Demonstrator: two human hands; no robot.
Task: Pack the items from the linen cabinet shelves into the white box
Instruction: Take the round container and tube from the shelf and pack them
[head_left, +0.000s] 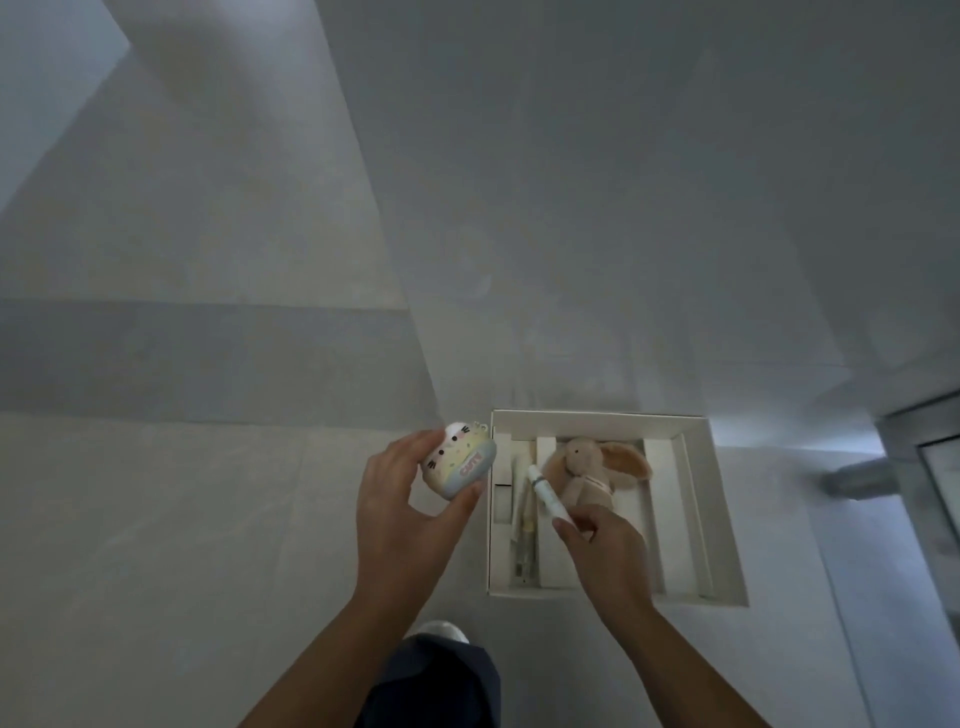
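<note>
The white box (719, 499) lies open on the pale floor, right of centre. Inside it a beige plush rabbit (589, 467) lies near the far end, and a thin pen-like stick (525, 545) rests in the left slot. My left hand (400, 514) holds a small pastel cat-faced case (460, 460) just left of the box's left wall. My right hand (602, 540) hovers over the box and pinches a white tube (545, 493) that points toward the far left.
White cardboard dividers (660, 519) split the box into long slots. My dark trouser leg and shoe (441, 670) stand on the floor near the box's near-left corner. A glass-and-metal fitting (909, 478) sits at the right edge. A white wall rises behind.
</note>
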